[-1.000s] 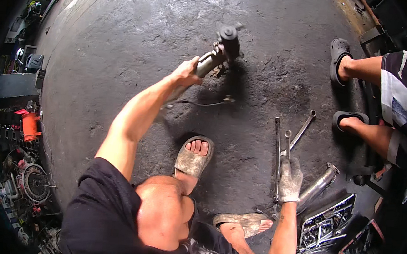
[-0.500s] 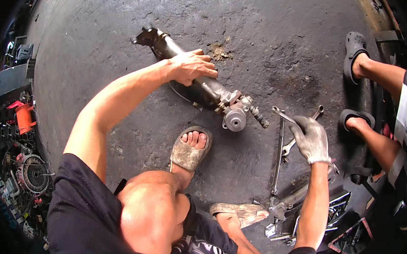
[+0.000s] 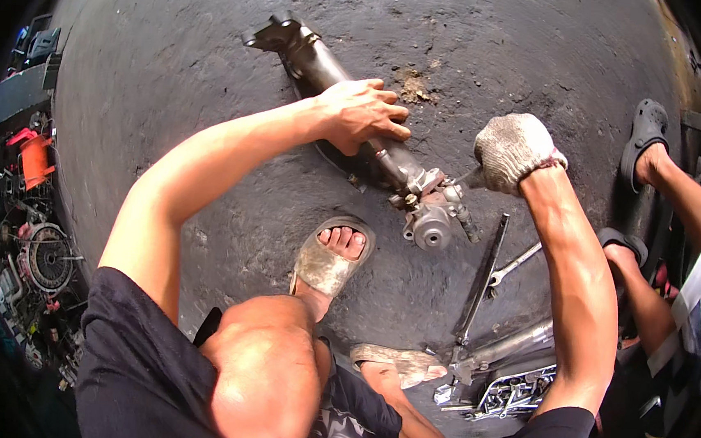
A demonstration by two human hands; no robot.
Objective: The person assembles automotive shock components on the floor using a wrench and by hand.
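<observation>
My left hand (image 3: 363, 115) is wrapped over the middle of a dark metal cylinder assembly (image 3: 326, 62) lying diagonally on the floor, with a flanged bracket (image 3: 273, 33) at its upper-left end and a silver valve housing (image 3: 432, 224) with fittings at its lower-right end. My right hand (image 3: 514, 149), in a knitted glove, is closed on a wrench (image 3: 472, 179), whose visible part reaches toward the fittings; whether it touches them I cannot tell. Below my right hand a long bar (image 3: 482, 279) and another wrench (image 3: 516, 263) lie on the floor.
At right are another person's legs and clogs (image 3: 644, 147). A toolbox (image 3: 510, 388) and a metal tube (image 3: 514, 343) lie by my right arm and foot. Engine parts, a clutch disc (image 3: 49, 257) and an orange can (image 3: 35, 163) line the left side. My sandalled foot (image 3: 336, 251) is below the assembly.
The assembly, held up a second ago, now lies on the floor under my left hand. My gloved right hand has lifted a wrench and moved up toward the fittings.
</observation>
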